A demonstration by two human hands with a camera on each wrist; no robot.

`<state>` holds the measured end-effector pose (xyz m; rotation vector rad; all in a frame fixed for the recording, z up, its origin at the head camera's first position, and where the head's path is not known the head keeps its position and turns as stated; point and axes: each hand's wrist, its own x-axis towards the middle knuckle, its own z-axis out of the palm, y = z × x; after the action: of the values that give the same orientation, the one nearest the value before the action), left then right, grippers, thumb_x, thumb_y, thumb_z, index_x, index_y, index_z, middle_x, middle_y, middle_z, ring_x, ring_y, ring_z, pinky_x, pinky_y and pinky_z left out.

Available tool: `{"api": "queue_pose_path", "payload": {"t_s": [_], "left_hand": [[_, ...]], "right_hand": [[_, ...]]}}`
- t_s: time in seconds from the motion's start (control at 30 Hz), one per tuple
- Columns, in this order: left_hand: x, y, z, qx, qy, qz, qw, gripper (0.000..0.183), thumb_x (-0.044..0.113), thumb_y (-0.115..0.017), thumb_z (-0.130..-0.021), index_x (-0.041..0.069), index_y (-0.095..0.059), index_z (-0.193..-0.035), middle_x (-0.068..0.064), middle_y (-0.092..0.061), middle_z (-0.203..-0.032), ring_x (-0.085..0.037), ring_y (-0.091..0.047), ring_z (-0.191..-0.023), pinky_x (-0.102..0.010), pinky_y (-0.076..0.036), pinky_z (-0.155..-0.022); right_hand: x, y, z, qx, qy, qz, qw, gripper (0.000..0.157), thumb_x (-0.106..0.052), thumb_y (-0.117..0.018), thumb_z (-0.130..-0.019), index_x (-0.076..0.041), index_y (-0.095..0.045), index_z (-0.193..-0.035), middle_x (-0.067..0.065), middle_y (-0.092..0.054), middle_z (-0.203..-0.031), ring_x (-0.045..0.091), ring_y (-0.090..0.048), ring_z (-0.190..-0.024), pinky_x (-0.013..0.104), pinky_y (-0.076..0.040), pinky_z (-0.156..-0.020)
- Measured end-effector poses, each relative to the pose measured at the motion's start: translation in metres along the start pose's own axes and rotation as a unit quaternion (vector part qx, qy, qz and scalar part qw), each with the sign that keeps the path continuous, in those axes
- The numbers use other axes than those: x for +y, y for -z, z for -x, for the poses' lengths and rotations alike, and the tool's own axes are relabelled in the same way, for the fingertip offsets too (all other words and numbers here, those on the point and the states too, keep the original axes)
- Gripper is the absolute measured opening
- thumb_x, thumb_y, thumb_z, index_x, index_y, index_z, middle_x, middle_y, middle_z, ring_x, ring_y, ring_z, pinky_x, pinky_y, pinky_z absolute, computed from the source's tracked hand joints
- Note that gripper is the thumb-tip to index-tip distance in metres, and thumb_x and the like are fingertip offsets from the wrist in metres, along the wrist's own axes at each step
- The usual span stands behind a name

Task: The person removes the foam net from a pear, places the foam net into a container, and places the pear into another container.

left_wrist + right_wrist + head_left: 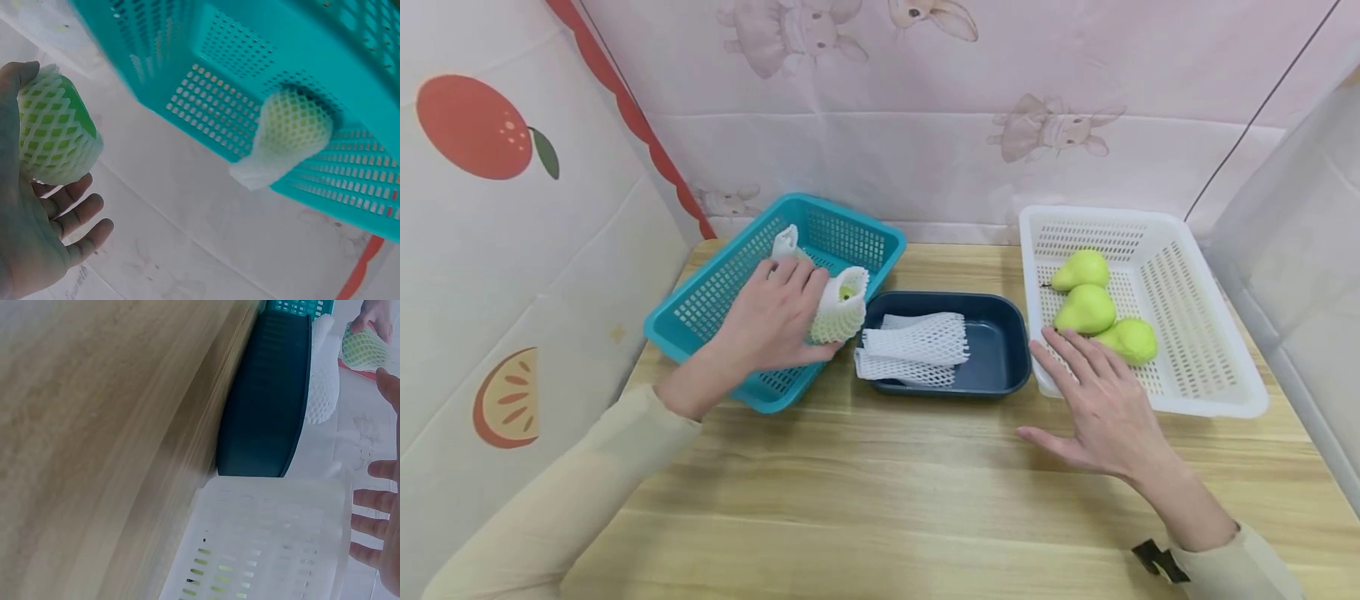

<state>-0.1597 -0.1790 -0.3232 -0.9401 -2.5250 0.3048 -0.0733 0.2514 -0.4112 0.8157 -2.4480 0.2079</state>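
White foam netting wraps the held pear (837,318), which the left hand (775,308) lifts at the right-hand edge of the teal basket (842,242). Its thumb and forefinger side pinch the net; the left wrist view shows the other fingers loosely bent away from it, and green skin bared at one side, while the head view has the back of the hand over much of the fruit. Only the left wrist view clearly shows a second netted pear (294,128) inside that basket; from the head, little more than its net's gathered end peeks out behind the knuckles. The right wrist view sets the held pear higher than the tray's rim.

Seen from the head, the net's open mouth faces up and rightward, a dark spot on the fruit within; with the hand covering the rest, I cannot tell how the long axis runs.

Next comes the dark blue tray (996,358), with loose foam nets (917,346) lying left to right and jutting past its left rim. Beyond stands the white basket (1195,325) with three bare pears (1085,310). The right hand (1105,412), fingers spread, partly covers the nearest one; whether it touches the rim I cannot tell
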Motion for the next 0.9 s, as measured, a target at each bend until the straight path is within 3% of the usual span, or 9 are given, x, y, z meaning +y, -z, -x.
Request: {"api": "queue_pose_path", "payload": {"t_s": [0.1,0.27,0.37,0.53,0.73,0.9], "left_hand": [[0.008,0.002,0.000,0.007,-0.008,0.013,0.9999,0.088,0.071,-0.080,-0.074,0.001,-0.059,-0.123,-0.018,-0.068,-0.113,-0.036,-0.061,-0.103,-0.049,-0.054,-0.093],[0.018,0.003,0.000,0.019,-0.019,0.024,0.9993,0.090,0.072,-0.079,-0.074,0.001,-0.060,-0.126,-0.017,-0.068,-0.113,-0.035,-0.062,-0.103,-0.048,-0.054,-0.091],[0.023,0.003,-0.001,0.023,-0.022,0.026,0.9991,0.089,0.072,-0.078,-0.075,0.002,-0.060,-0.126,-0.016,-0.068,-0.114,-0.034,-0.062,-0.103,-0.048,-0.053,-0.091],[0.032,0.003,0.000,0.029,-0.027,0.041,0.9984,0.086,0.071,-0.077,-0.075,0.002,-0.061,-0.125,-0.015,-0.069,-0.114,-0.033,-0.062,-0.103,-0.047,-0.053,-0.090],[0.045,0.004,0.001,0.027,-0.031,0.063,0.9972,0.087,0.074,-0.076,-0.074,0.004,-0.062,-0.124,-0.013,-0.069,-0.113,-0.031,-0.063,-0.104,-0.045,-0.056,-0.090],[0.058,0.002,0.005,0.020,-0.042,0.075,0.9961,0.089,0.076,-0.075,-0.074,0.005,-0.061,-0.125,-0.011,-0.068,-0.113,-0.029,-0.062,-0.104,-0.044,-0.056,-0.090]], "right_hand": [[-0.001,-0.001,-0.002,0.004,0.005,-0.002,1.000,0.106,-0.090,-0.033,-0.091,-0.006,-0.053,-0.153,0.019,-0.055,-0.156,0.041,-0.050,-0.142,0.045,-0.030,-0.127],[-0.003,-0.003,-0.004,0.011,0.013,-0.011,1.000,0.105,-0.089,-0.034,-0.091,-0.005,-0.055,-0.151,0.020,-0.058,-0.152,0.041,-0.051,-0.140,0.029,-0.007,-0.136],[-0.004,-0.004,-0.006,0.003,0.014,-0.014,1.000,0.106,-0.089,-0.034,-0.091,-0.005,-0.054,-0.152,0.020,-0.057,-0.153,0.041,-0.050,-0.141,0.027,-0.004,-0.135],[-0.008,-0.005,-0.007,-0.008,0.016,-0.023,1.000,0.106,-0.089,-0.036,-0.091,-0.006,-0.053,-0.153,0.019,-0.055,-0.156,0.041,-0.049,-0.144,0.030,-0.008,-0.135],[-0.015,-0.007,-0.011,0.004,0.027,-0.027,0.999,0.104,-0.088,-0.037,-0.091,-0.005,-0.055,-0.152,0.018,-0.057,-0.155,0.041,-0.053,-0.140,0.049,-0.033,-0.124],[-0.018,-0.007,-0.014,0.004,0.030,-0.030,0.999,0.103,-0.087,-0.041,-0.091,-0.005,-0.054,-0.152,0.019,-0.057,-0.154,0.041,-0.053,-0.140,0.055,-0.037,-0.118]]}}
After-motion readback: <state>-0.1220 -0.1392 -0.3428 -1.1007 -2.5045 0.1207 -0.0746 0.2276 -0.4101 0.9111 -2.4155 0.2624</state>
